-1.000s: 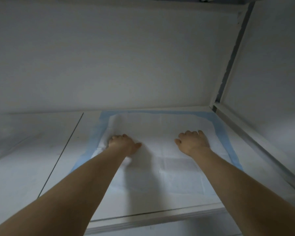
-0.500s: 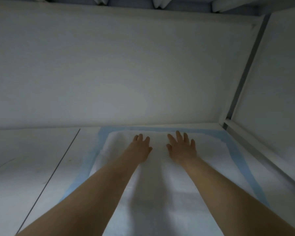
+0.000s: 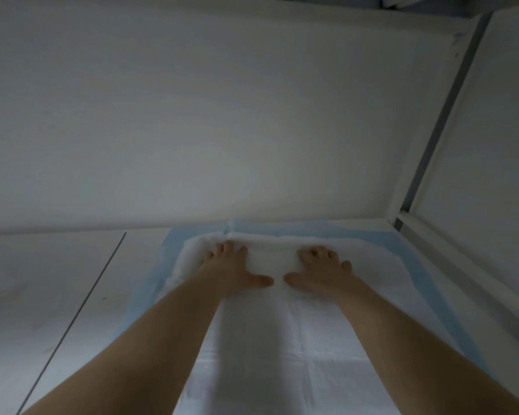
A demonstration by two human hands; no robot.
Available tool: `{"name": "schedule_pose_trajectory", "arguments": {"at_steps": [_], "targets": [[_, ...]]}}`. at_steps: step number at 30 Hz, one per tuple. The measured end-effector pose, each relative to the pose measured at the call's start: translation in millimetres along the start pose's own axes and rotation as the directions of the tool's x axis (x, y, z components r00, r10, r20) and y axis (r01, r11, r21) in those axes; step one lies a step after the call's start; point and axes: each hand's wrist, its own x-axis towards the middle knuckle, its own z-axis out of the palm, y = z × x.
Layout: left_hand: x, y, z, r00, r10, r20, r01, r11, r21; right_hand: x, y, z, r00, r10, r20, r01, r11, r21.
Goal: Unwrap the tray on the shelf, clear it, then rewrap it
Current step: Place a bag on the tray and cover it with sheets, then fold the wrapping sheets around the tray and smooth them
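A white absorbent pad with a blue border (image 3: 285, 339) lies spread over the shelf tray (image 3: 450, 265) inside a white cabinet. My left hand (image 3: 232, 269) lies flat on the pad near its far edge, fingers spread, thumb pointing right. My right hand (image 3: 319, 269) presses the pad beside it, fingers slightly bent, thumb pointing left. Between and beyond the fingers the pad bunches into a low ridge (image 3: 270, 239) near the back wall. Nothing lies on the pad except my hands.
The cabinet's white back wall (image 3: 222, 130) rises just behind the pad. A side wall with a grey upright strip (image 3: 444, 115) closes the right. To the left runs more white shelf (image 3: 48, 310) with a dark seam (image 3: 81, 304).
Both hands have slid farther back along the pad toward the rear wall and spread wider apart. The pad's far edge has bunched up under the fingers.
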Motion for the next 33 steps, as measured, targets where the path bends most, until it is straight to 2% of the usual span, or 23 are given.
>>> {"name": "schedule_pose_trajectory", "arguments": {"at_steps": [4,8,11,14,16,20,25,27,29,31,33], "targets": [[-4,0,-1,0.999,-0.040,0.028,0.041,0.999,-0.020,3,-1,3,1.000,0.018,0.013,-0.019,0.998,0.058],[-14,5,-1,0.998,-0.062,-0.010,0.062,0.997,0.045,-1,-7,1,1.000,0.016,-0.005,-0.016,1.000,-0.023],[-32,3,-2,0.997,-0.055,-0.058,0.059,0.996,0.070,-14,-28,4,0.993,-0.104,-0.055,0.098,0.990,-0.105],[-55,2,0,0.995,-0.091,-0.040,0.091,0.996,-0.014,-35,-56,13,0.954,-0.246,-0.170,0.217,0.961,-0.169],[-71,3,4,0.990,-0.137,-0.046,0.134,0.990,-0.052,-47,-71,19,0.928,-0.279,-0.245,0.230,0.950,-0.211],[-106,3,2,0.975,-0.207,-0.083,0.216,0.968,0.126,-62,-81,28,0.954,-0.242,-0.178,0.210,0.961,-0.182],[-129,-2,0,0.988,-0.096,-0.125,0.133,0.931,0.339,-68,-77,29,0.967,-0.246,-0.068,0.229,0.954,-0.195],[-137,-6,-1,0.983,-0.053,-0.177,0.106,0.945,0.309,-76,-80,23,0.974,-0.223,-0.035,0.213,0.960,-0.179],[-144,-13,-6,0.964,-0.025,-0.265,0.096,0.961,0.259,-86,-89,20,0.960,-0.257,-0.115,0.230,0.951,-0.206],[-150,-19,-12,0.946,-0.117,-0.301,0.171,0.972,0.159,-97,-102,17,0.927,-0.318,-0.199,0.281,0.940,-0.193],[-153,-27,-16,0.923,-0.291,-0.251,0.294,0.955,-0.027,-107,-115,14,0.930,-0.331,-0.159,0.321,0.943,-0.086]]}}
